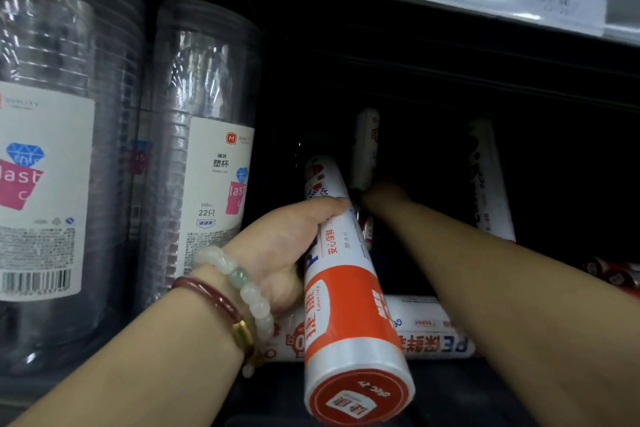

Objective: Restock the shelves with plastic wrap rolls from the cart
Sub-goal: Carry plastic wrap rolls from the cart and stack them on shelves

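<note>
From the head camera we count at least four cylindrical plastic wrap rolls. Our left hand (284,250) grasps one white-and-orange roll (346,288), tilted into the dark shelf bay (450,80); one roll (429,329) lies flat at the shelf front, two rolls (365,149) stand further back. Our right hand (381,198) reaches deep inside; we cannot tell its grip. Left, two clear sleeves of stacked plastic cups (207,149) stand labelled.
</note>
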